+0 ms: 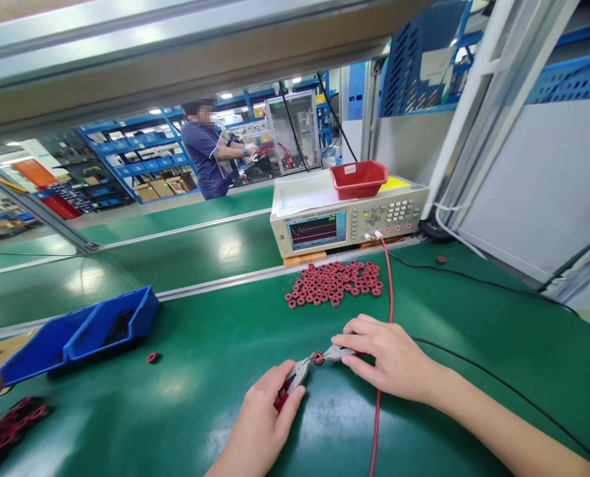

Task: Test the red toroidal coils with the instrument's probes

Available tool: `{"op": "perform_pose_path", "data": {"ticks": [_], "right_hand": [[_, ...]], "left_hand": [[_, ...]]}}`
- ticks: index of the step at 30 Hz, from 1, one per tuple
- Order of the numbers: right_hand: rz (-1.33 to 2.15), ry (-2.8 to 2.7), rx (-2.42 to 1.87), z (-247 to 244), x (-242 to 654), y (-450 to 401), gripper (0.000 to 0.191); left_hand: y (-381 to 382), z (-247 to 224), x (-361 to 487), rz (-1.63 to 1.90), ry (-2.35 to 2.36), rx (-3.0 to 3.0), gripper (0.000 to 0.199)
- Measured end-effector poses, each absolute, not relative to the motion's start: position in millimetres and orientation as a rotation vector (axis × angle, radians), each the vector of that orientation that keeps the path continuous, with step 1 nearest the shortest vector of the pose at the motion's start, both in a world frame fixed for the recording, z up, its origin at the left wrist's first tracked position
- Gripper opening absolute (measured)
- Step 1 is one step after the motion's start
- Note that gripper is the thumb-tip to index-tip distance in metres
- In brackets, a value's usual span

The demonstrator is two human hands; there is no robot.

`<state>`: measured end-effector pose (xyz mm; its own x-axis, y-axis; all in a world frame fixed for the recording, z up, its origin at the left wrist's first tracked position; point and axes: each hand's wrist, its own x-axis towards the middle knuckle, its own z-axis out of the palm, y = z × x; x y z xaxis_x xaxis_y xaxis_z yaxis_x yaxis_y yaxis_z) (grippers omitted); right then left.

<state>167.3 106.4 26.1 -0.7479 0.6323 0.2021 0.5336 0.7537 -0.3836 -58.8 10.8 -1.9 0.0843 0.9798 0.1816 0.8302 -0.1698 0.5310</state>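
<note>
Left hand [259, 421]: thumb and fingers closed on 1 grey clip [300, 372]. Right hand [389, 358]: fingers narrowly gripping a 2nd clip [336, 352]. Red-and-black ring [317, 358] sits between both clips' tips, nearer the person than the ring pile [337, 281].

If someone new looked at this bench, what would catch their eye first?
Probably the heap of small red-and-black rings on the green bench, just in front of the tester with its lit screen. Nearer the viewer, the left hand and right hand hold plier-like clips at a single ring. A red tray sits atop the tester.
</note>
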Motion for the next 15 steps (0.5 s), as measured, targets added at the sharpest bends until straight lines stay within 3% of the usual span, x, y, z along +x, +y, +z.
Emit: {"op": "perform_pose_path", "data": {"ticks": [8, 15], "right_hand": [[0.587, -2.636, -0.829, 29.4, 167.6, 104.0, 0.019], [0.427, -2.692, -0.990, 17.7, 161.9, 105.7, 0.017]], "left_hand": [[9.7, -4.6, -60.2, 0.749, 1.824, 2.074, 0.030], [9.8, -3.6, -59.2, 0.728, 1.832, 2.043, 0.030]]}}
